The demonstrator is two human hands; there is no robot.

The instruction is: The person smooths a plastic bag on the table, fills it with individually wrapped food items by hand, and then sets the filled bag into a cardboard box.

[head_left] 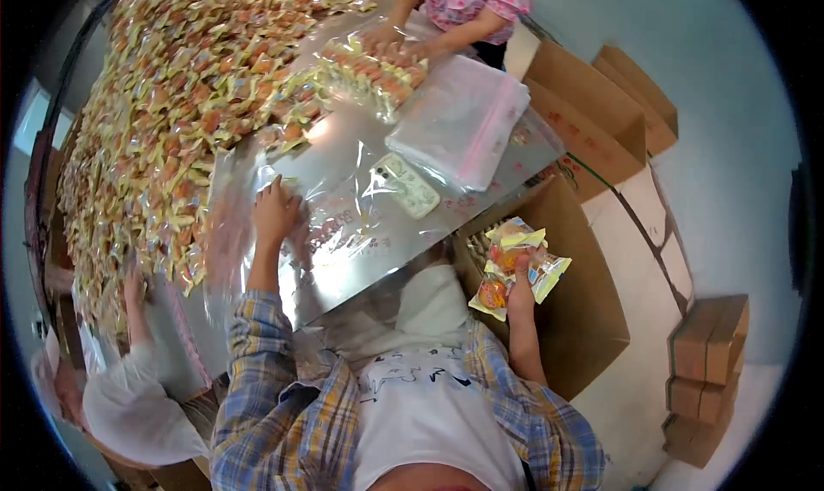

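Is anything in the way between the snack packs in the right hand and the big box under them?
Nothing that I can see: the right hand holds the packs over the box, whose top is open.

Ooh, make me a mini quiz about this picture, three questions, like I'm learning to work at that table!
1. Which of the wearer's hands is holding packets?
2. True or false: the phone is inside a cardboard box.
3. Fill in: the stack beside the phone is made of clear ____.

Key:
1. The right hand.
2. False; it lies on the table.
3. Plastic.
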